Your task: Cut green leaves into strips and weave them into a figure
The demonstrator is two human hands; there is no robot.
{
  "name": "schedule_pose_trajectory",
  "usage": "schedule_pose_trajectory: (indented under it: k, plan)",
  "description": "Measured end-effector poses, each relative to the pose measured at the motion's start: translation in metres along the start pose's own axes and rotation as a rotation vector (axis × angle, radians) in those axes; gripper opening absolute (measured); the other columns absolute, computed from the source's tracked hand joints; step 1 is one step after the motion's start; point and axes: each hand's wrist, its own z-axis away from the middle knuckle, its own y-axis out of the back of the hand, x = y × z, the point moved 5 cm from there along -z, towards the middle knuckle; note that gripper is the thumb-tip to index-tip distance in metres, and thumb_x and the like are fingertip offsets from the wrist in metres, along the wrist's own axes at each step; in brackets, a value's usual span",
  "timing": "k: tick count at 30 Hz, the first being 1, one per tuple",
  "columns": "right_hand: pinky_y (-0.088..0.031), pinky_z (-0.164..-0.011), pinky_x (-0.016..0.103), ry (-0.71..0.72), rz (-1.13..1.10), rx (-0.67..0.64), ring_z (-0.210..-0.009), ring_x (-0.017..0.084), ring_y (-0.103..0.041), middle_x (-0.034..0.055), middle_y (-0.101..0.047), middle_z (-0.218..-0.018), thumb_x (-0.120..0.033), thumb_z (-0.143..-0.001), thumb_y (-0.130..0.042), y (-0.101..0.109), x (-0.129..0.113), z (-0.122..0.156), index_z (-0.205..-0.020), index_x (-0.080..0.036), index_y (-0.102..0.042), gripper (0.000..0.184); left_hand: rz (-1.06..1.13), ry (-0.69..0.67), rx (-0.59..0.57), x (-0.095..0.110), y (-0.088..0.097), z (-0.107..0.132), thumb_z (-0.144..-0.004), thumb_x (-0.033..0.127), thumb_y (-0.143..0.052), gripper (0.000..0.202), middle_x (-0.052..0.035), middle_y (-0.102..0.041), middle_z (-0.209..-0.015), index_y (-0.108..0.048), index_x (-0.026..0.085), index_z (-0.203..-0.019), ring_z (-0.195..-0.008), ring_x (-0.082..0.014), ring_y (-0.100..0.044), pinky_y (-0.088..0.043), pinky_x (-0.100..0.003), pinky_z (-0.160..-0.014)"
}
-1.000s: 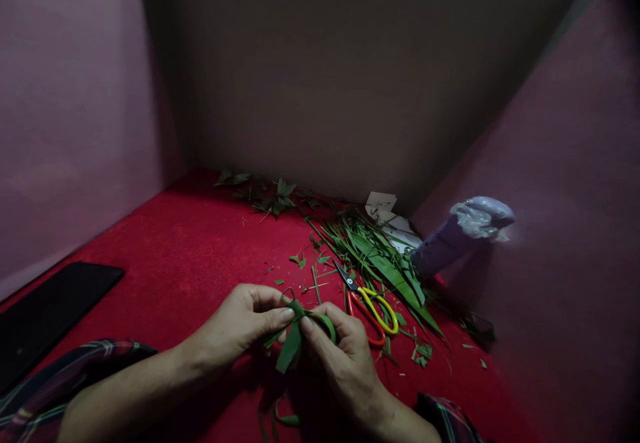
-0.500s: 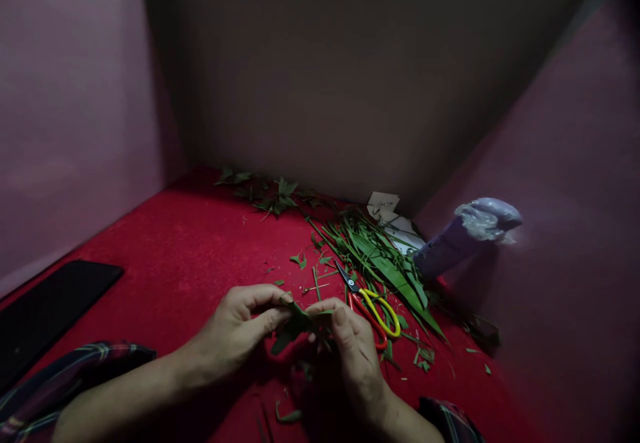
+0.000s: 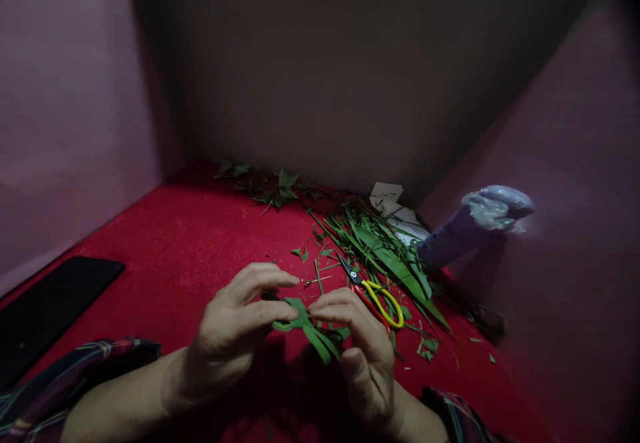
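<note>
In front of me, a green lobed leaf point(image 3: 303, 316) is held up between my two hands, over the red surface. My left hand point(image 3: 230, 336) grips its left side, the thumb lying on the leaf and the index finger raised away from it. The fingertips of my right hand point(image 3: 367, 346) rest against the leaf's right part, with the right thumb lower down, near the narrow lobes. Part of the leaf is hidden behind the fingers. Scissors point(image 3: 373, 293) with one yellow and one red handle lie just beyond my right hand, blades pointing up and left.
A heap of long green leaves and stems point(image 3: 383, 249) lies beyond the scissors. Leafy sprigs point(image 3: 280, 189) are along the back wall. White paper point(image 3: 387, 194) and a purple plastic-wrapped container point(image 3: 455, 236) stand at right. A flat black object point(image 3: 60, 296) lies left. Small clippings are scattered about.
The leaf has turned, so its narrow lobes now point down and right. My left index finger has lifted off, and my right thumb has moved down from the leaf.
</note>
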Motion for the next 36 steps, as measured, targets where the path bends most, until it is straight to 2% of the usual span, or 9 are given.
schedule_pose_trajectory:
  k: [3, 6, 10, 14, 19, 22, 30, 33, 36]
  plan:
    - [-0.042, -0.075, 0.039, 0.002, 0.047, -0.027, -0.084, 0.024, -0.055, 0.0093, -0.059, -0.090, -0.042, -0.082, -0.050, -0.003, -0.002, -0.002, -0.100, -0.018, -0.057, 0.032, 0.004, 0.043, -0.070, -0.006, -0.005, -0.002, -0.078, 0.011, -0.051, 0.021, -0.0049, -0.065, -0.084, -0.065, 0.025, -0.087, -0.090, -0.0210, -0.052, -0.037, -0.034, -0.084]
    - [-0.042, -0.076, 0.037, -0.056, 0.078, -0.017, -0.083, 0.023, -0.055, 0.0082, -0.059, -0.090, -0.033, -0.077, -0.059, -0.006, 0.003, -0.001, -0.099, -0.017, -0.056, 0.028, -0.006, 0.186, -0.140, -0.016, -0.009, -0.003, -0.081, 0.013, -0.046, 0.018, -0.0042, -0.059, -0.076, -0.062, 0.021, -0.079, -0.082, -0.0188, -0.051, -0.038, -0.030, -0.076]
    - [-0.042, -0.069, 0.030, -0.188, 0.100, -0.075, -0.074, 0.018, -0.055, 0.0047, -0.060, -0.082, -0.024, -0.078, -0.057, -0.013, 0.012, 0.000, -0.093, -0.018, -0.057, 0.016, 0.059, 0.420, -0.250, -0.024, -0.016, -0.002, -0.082, 0.022, -0.046, 0.020, -0.0012, -0.051, -0.069, -0.057, 0.018, -0.066, -0.073, -0.0158, -0.048, -0.037, -0.027, -0.068]
    - [-0.041, -0.063, 0.026, -0.300, 0.114, -0.113, -0.068, 0.015, -0.052, 0.0024, -0.059, -0.075, -0.023, -0.081, -0.053, -0.018, 0.020, 0.001, -0.085, -0.018, -0.058, 0.008, 0.074, 0.513, -0.314, -0.026, -0.021, -0.001, -0.081, 0.026, -0.048, 0.021, -0.0007, -0.051, -0.069, -0.058, 0.017, -0.064, -0.072, -0.0155, -0.046, -0.034, -0.026, -0.066]
    - [-0.036, -0.055, 0.023, -0.353, 0.169, -0.133, -0.059, 0.012, -0.045, -0.0010, -0.051, -0.062, -0.023, -0.083, -0.051, -0.020, 0.027, 0.003, -0.069, -0.017, -0.056, 0.016, 0.024, 0.522, -0.318, -0.028, -0.022, 0.000, -0.078, 0.024, -0.051, 0.021, 0.0004, -0.051, -0.065, -0.056, 0.017, -0.059, -0.069, -0.0148, -0.046, -0.033, -0.025, -0.064]
    - [-0.035, -0.055, 0.022, -0.378, 0.127, -0.125, -0.058, 0.011, -0.043, -0.0024, -0.047, -0.060, -0.023, -0.083, -0.049, -0.020, 0.030, 0.004, -0.067, -0.016, -0.055, 0.018, 0.056, 0.574, -0.290, -0.029, -0.023, 0.001, -0.077, 0.024, -0.052, 0.022, 0.0007, -0.050, -0.063, -0.055, 0.017, -0.056, -0.068, -0.0144, -0.046, -0.033, -0.024, -0.061]
    - [-0.031, -0.050, 0.020, -0.544, -0.133, -0.124, -0.054, 0.009, -0.036, -0.0045, -0.040, -0.058, -0.033, -0.085, -0.048, -0.023, 0.039, 0.007, -0.067, -0.016, -0.051, 0.025, 0.517, 0.904, -0.230, -0.040, -0.033, 0.012, -0.067, 0.036, -0.063, 0.023, 0.0044, -0.046, -0.055, -0.056, 0.014, -0.061, -0.048, -0.0079, -0.039, -0.030, -0.021, -0.046]
    - [-0.031, -0.049, 0.019, -0.603, -0.241, -0.153, -0.052, 0.008, -0.035, -0.0053, -0.038, -0.057, -0.038, -0.085, -0.048, -0.022, 0.042, 0.004, -0.065, -0.016, -0.050, 0.029, 0.587, 0.975, -0.248, -0.048, -0.033, 0.016, -0.065, 0.040, -0.066, 0.028, 0.0050, -0.047, -0.051, -0.055, 0.014, -0.063, -0.045, -0.0071, -0.038, -0.026, -0.020, -0.044]
    - [-0.035, -0.051, 0.020, -0.612, -0.295, -0.175, -0.053, 0.008, -0.041, -0.0041, -0.045, -0.059, -0.039, -0.082, -0.053, -0.019, 0.043, -0.001, -0.069, -0.015, -0.055, 0.027, 0.636, 0.990, -0.241, -0.054, -0.032, 0.017, -0.063, 0.040, -0.068, 0.030, 0.0066, -0.045, -0.049, -0.052, 0.015, -0.061, -0.044, -0.0065, -0.037, -0.025, -0.020, -0.045]
